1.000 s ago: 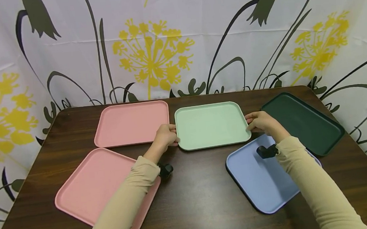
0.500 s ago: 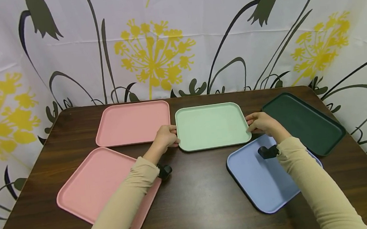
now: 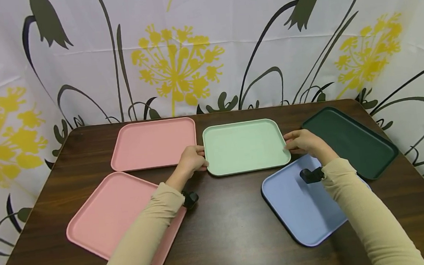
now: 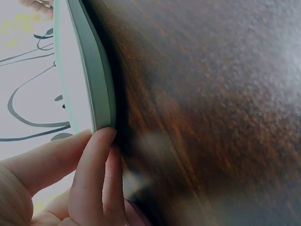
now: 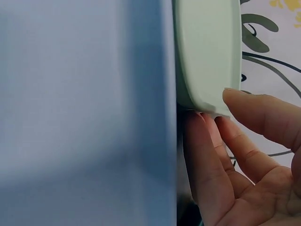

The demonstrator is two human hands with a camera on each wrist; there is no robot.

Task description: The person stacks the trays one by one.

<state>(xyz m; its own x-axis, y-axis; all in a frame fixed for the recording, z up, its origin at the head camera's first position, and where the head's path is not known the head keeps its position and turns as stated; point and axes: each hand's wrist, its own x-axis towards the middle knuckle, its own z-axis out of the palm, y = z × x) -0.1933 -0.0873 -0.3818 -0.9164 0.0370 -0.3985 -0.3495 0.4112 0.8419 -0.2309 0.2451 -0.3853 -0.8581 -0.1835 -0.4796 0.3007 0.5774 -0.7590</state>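
A light green tray (image 3: 246,147) lies at the back middle of the table, its long sides running left to right. My left hand (image 3: 191,158) pinches its left end, with thumb and fingertips at the rim in the left wrist view. At the right end my right hand (image 3: 303,142) holds the near corner. In the right wrist view that thumb (image 5: 258,113) lies over the rim and the other fingers reach against the side and underneath. The blue tray (image 3: 298,205) lies below my right wrist and fills much of the right wrist view.
Two pink trays lie on the left, one at the back (image 3: 154,144) and one tilted (image 3: 109,213) partly under my left forearm. A dark green tray (image 3: 353,145) sits angled at the back right. A flowered cloth (image 3: 246,3) hangs behind the brown table (image 3: 224,232).
The right thumb has shifted slightly up along the light green tray's right edge. Both hands and all the trays otherwise stay in nearly the same places.
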